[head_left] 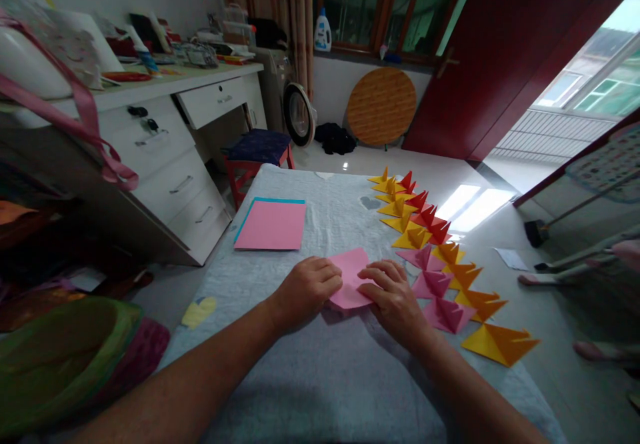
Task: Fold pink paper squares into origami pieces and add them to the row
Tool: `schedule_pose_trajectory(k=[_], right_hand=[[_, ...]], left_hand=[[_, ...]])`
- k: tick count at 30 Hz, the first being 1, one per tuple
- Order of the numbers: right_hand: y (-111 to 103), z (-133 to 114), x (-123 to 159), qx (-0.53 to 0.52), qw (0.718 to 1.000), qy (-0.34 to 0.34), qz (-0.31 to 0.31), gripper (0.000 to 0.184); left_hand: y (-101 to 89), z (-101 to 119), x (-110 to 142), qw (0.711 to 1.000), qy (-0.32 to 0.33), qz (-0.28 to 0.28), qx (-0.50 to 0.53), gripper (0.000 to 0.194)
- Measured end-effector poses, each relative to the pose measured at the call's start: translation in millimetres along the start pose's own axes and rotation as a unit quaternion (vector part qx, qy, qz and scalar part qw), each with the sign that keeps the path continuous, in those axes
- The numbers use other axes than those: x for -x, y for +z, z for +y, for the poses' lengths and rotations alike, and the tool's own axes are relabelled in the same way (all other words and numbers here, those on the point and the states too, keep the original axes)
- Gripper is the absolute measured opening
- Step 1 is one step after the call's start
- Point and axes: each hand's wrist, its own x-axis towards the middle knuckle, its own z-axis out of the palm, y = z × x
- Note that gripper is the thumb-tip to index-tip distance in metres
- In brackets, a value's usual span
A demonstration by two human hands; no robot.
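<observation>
A partly folded sheet of pink paper is between my hands, low over the cloth-covered table. My left hand grips its left edge, with the fingers curled over the top. At the opposite edge my right hand pinches the paper, thumb hidden underneath. To the left lies a stack of square paper, pink on top with a blue edge showing. On the right stand rows of folded paper birds: pink ones nearest my right hand, orange ones outside them, yellow ones and red ones farther back.
The pale blue tablecloth has a yellow heart mark at left. A green-rimmed basket stands on the floor at left, near a white desk. Beyond the table are a stool and a washing machine with its door swung open.
</observation>
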Motion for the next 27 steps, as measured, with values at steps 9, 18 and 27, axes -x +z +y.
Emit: schedule_pose_trajectory(k=[9, 18, 27], right_hand=[[5, -6, 8, -0.038, 0.997, 0.000, -0.071, 0.024], [0, -14, 10, -0.097, 0.986, 0.031, -0.134, 0.024], [-12, -20, -1, -0.140, 0.954, 0.187, -0.190, 0.025]], left_hand=[[-19.7, 17, -3, 0.979, 0.002, -0.171, -0.109, 0.009], [-16.1, 31, 17, 0.974, -0.095, -0.202, -0.026, 0.014], [-18.4, 16, 23, 0.912, -0.320, -0.104, 0.234, 0.023]])
